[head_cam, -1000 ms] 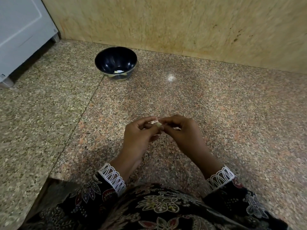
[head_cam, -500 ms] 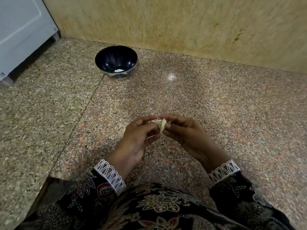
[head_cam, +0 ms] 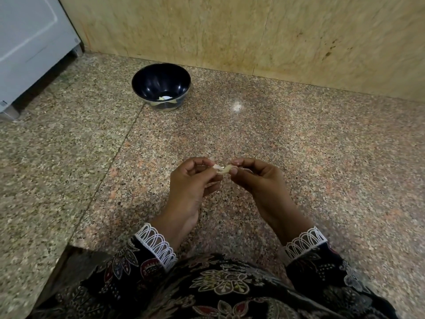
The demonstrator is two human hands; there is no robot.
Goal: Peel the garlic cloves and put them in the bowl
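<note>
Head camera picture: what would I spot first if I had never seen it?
First, the two hands in the middle: the left hand and right hand both pinch one small pale garlic clove between them. Next, the dark bowl on the speckled stone floor, farther away near the wall, with something pale inside.

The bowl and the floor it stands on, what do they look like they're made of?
The bowl: glossy dark inside with sharp light streaks, so glazed ceramic or melamine; the look leaves it open. The floor: polished granite-like stone, speckled pink, grey and black, with a mirror-like glint and a straight joint between slabs.
</note>
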